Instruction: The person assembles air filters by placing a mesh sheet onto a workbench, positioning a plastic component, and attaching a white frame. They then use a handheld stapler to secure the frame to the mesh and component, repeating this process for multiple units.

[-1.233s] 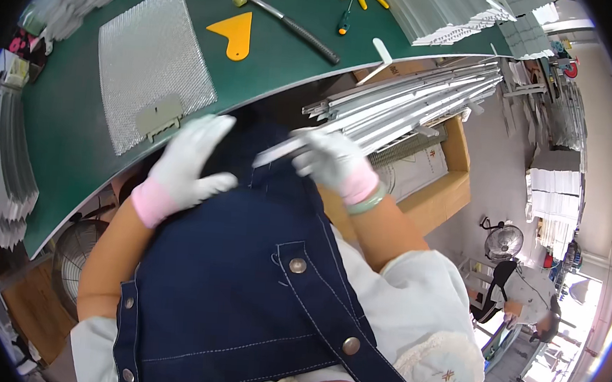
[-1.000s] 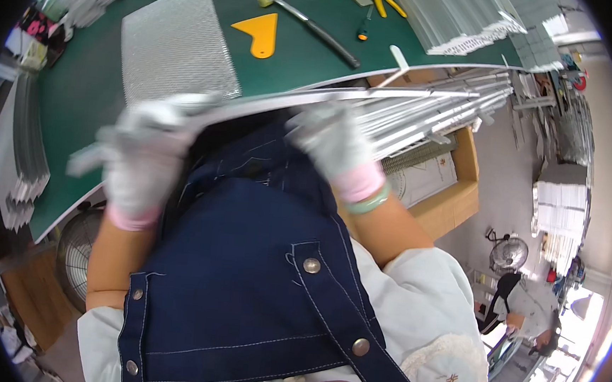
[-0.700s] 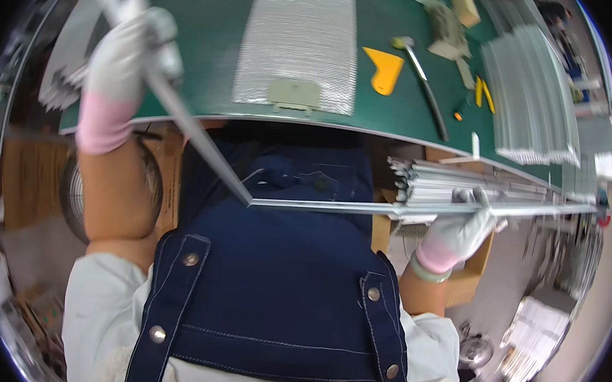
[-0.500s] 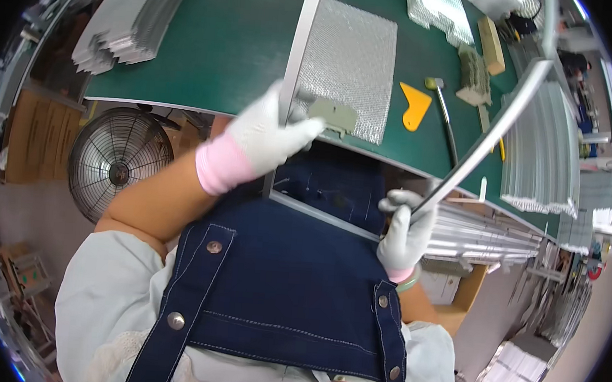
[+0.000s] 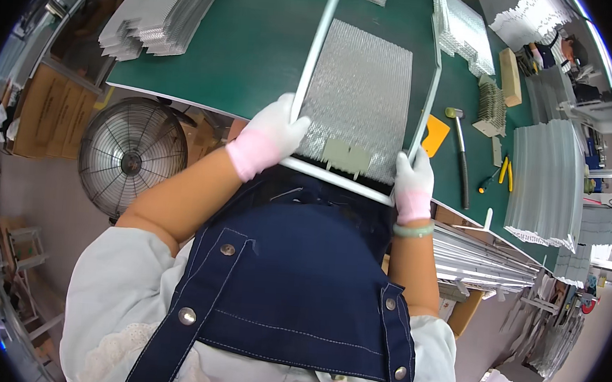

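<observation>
At the near edge of the green table, a slim silvery frame hangs between two gloved hands, its near bar crossing just in front of the person's apron! The left hand has its fingers curled round the left bar, thumb pressed alongside; the right hand grips the right bar, fingers wrapped close by the near corner. Between those bars lies a silver mesh sheet, a grey-green plate at its near end, and right of the frame, a yellow scraper and hammer!
</observation>
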A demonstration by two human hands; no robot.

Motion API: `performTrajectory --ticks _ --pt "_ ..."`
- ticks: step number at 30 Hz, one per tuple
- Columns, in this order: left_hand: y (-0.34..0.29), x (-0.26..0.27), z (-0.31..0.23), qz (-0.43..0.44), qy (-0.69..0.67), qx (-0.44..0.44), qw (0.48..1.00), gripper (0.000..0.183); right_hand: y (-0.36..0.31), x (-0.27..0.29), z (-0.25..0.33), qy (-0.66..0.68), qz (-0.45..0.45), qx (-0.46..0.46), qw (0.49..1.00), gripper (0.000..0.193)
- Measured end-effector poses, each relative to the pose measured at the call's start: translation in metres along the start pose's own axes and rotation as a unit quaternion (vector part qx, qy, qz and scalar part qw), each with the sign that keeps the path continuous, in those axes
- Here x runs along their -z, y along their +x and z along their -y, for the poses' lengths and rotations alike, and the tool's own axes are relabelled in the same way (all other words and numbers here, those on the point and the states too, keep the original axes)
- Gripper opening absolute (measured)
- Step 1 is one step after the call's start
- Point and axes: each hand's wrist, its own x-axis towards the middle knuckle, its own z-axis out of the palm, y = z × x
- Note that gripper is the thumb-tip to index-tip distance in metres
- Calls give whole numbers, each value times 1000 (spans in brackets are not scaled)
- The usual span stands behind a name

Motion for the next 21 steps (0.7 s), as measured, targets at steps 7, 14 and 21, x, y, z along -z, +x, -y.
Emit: performTrajectory --ticks 7,14,21 --pt "-71 -2 35 -14 -8 71 997 37 -70 -12 -22 158 39 -22 987 59" --pt "-58 -2 47 91 -316 194 924 29 -68 -23 -25 310 6 -94 946 58" --pt "-69 6 60 133 -255 199 937 32 -80 -20 -28 298 -5 -105 949 50"
